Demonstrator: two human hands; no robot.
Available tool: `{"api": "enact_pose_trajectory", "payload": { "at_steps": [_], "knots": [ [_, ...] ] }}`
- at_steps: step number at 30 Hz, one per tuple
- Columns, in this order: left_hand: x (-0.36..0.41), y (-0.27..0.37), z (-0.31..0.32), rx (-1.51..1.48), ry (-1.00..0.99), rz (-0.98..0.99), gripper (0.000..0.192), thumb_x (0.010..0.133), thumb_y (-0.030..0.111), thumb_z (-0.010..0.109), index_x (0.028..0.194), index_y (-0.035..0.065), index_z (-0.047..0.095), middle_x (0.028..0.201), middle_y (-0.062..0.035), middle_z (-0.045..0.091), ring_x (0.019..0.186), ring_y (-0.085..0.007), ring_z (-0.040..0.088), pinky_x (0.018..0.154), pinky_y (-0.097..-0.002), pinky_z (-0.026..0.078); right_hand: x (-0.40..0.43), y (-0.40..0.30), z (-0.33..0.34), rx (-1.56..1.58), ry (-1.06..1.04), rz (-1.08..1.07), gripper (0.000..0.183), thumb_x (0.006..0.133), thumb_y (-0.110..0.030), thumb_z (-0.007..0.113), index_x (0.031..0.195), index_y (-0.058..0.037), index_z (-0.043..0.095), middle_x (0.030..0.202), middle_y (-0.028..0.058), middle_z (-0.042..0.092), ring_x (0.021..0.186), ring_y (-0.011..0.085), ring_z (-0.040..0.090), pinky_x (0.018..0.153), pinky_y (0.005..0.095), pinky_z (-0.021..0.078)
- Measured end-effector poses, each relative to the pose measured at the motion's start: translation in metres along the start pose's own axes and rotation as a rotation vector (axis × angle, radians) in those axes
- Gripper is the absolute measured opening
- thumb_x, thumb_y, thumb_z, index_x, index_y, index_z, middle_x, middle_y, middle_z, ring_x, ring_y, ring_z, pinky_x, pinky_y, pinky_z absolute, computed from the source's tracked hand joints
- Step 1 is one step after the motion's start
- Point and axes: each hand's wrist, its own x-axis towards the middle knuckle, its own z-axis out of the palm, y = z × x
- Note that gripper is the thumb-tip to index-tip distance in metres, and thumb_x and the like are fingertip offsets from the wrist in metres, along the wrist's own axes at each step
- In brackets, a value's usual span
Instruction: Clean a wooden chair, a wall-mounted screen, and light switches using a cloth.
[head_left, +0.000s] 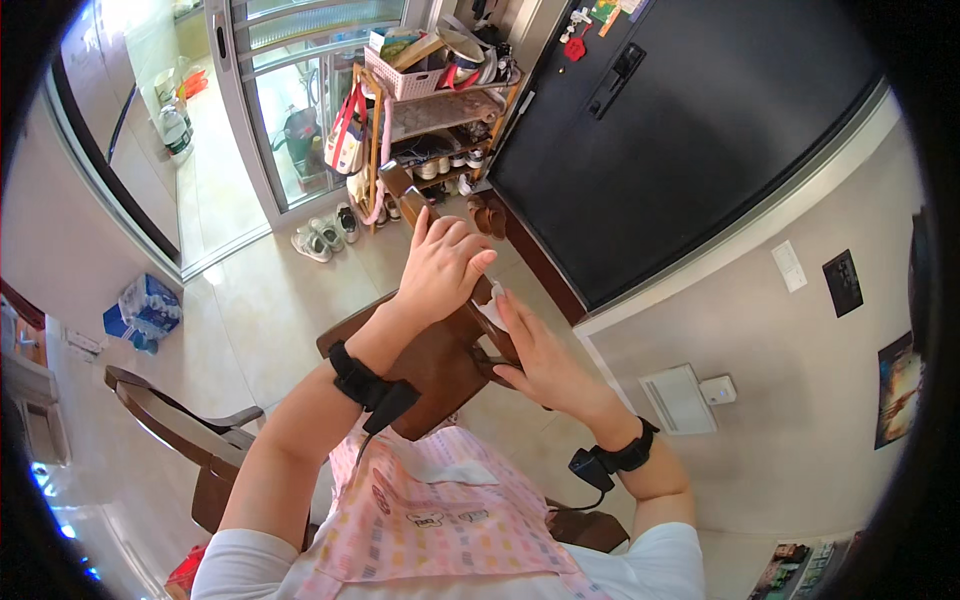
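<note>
A dark brown wooden chair stands before me, with its flat seat (360, 330) below my arms. Its back rail (411, 204) runs slantwise under both hands. My left hand (444, 266) lies over the rail from above, its fingers bent around the wood. Lower along the same rail, my right hand (541, 352) presses a crumpled white wipe or tissue (493, 311) against the wood. Part of the wipe is hidden under the right fingers. Black straps with small devices circle both my forearms.
A black door (675, 127) and a shoe rack (442, 112) stand ahead. Sneakers (326, 236) sit on the tiled floor. At left are another chair (172, 427) and a pack of bottles (150, 304). A wall with switches (789, 266) rises on the right.
</note>
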Motion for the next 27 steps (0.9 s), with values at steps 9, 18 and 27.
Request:
{"api": "enact_pose_trajectory", "payload": {
  "at_steps": [9,18,27],
  "knots": [
    [0.026,0.003,0.036,-0.022,-0.028,0.050,0.029,0.091,0.033,0.042,0.095,0.0099,0.059,0.103,-0.0089,0.052,0.116,-0.0270,0.040,0.104,-0.0492,0.019,0.008,0.036,-0.012,-0.084,0.092,0.064,0.083,0.073,-0.012,0.067,0.137,0.0009,0.016,0.126,0.0236,0.038,0.111,0.0394,0.044,0.090,0.0419,0.0408],
    [0.064,0.011,0.083,0.036,-0.093,0.101,0.030,0.088,0.033,0.047,0.093,0.0052,0.057,0.103,-0.0122,0.051,0.113,-0.0298,0.041,0.102,-0.0472,0.023,0.018,0.095,-0.013,-0.104,0.223,0.324,0.072,0.071,-0.017,0.068,0.131,-0.0044,0.031,0.108,0.0170,0.051,0.097,0.0343,0.053,0.079,0.0413,0.0453],
    [0.105,0.015,0.145,0.073,-0.140,0.135,0.034,0.087,0.037,0.047,0.098,0.0054,0.057,0.107,-0.0106,0.052,0.114,-0.0284,0.042,0.101,-0.0454,0.027,0.017,0.172,-0.017,-0.171,0.328,0.351,0.071,0.070,-0.016,0.070,0.129,-0.0057,0.033,0.107,0.0165,0.052,0.099,0.0342,0.052,0.080,0.0415,0.0456]
  ]
}}
